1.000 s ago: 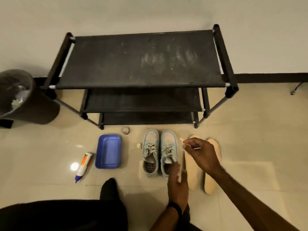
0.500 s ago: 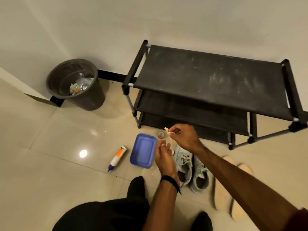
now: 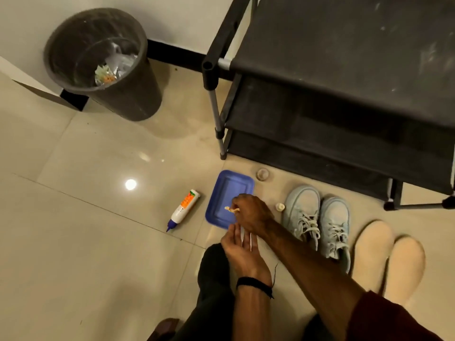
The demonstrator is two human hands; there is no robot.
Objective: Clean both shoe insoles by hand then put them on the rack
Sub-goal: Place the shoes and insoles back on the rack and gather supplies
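Note:
Two beige insoles [image 3: 372, 252] [image 3: 405, 267] lie side by side on the floor at the right, beside a pair of pale blue sneakers [image 3: 317, 217]. The black shoe rack [image 3: 344, 70] stands behind them with bare shelves. My right hand [image 3: 253, 215] reaches across over the blue tray [image 3: 227, 188] and pinches a small swab [image 3: 230, 209] with a pale tip. My left hand [image 3: 240, 252] sits just below it, fingers stretched out, with thin white sticks [image 3: 250, 241] lying against them. Neither hand touches the insoles.
A dark bin [image 3: 98, 62] with scraps stands at the far left by the wall. A white and orange tube [image 3: 183, 209] lies left of the tray. A small round cap [image 3: 263, 174] and a tiny bottle [image 3: 280, 206] sit near the shoes. My dark-clothed knees fill the bottom edge.
My view has swung left and moved closer. My right hand carried the swab from above the insoles to over the blue tray, and my left hand followed beside it.

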